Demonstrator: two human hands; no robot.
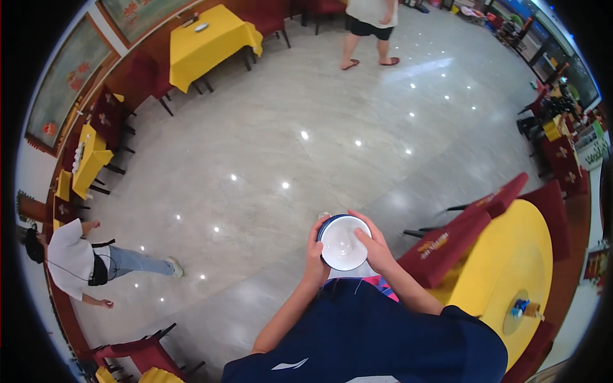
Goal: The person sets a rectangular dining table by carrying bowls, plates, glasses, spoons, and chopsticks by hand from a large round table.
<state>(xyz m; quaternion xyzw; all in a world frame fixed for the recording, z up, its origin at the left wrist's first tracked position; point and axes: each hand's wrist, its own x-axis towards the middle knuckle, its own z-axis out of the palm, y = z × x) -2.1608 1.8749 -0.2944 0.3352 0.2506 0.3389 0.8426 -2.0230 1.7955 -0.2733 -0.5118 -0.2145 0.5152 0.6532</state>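
Note:
In front of my body I hold a round bowl [345,246], white inside with a dark blue outer edge. Its mouth faces up toward the camera, and no food shows in it. My left hand [313,258] is closed around its left side. On the right, my right hand [375,246] grips the bowl with the thumb over the rim and onto the inner wall. Whether another bowl is stacked underneath cannot be seen. A small pale, shiny thing [324,216] peeks out beyond the far rim, too small to name.
A round table with a yellow cloth [511,255] and dark red chairs [440,249] stands close on my right. A person in a white shirt [70,255] is at the left, another person [370,32] far ahead. Yellow-covered tables [214,45] line the far left wall. Shiny grey floor [255,147] lies between.

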